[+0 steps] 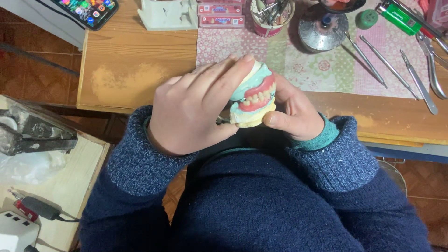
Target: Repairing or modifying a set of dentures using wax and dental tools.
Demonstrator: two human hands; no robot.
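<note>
The teeth model (253,99) looks like chalky, matt plaster with shiny pink wax gums. The surface (140,60) is smooth wood, dusty in one patch. The tools (389,67) are shiny metal. The sleeves (140,158) are fuzzy wool.

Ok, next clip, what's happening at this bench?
A person in a blue sweater holds a denture model, pink gums and teeth set on pale casts, with both hands above a wooden workbench. The left hand wraps over its top and side; the right hand supports it from behind and below. Metal hand tools lie untouched on a patterned mat.
</note>
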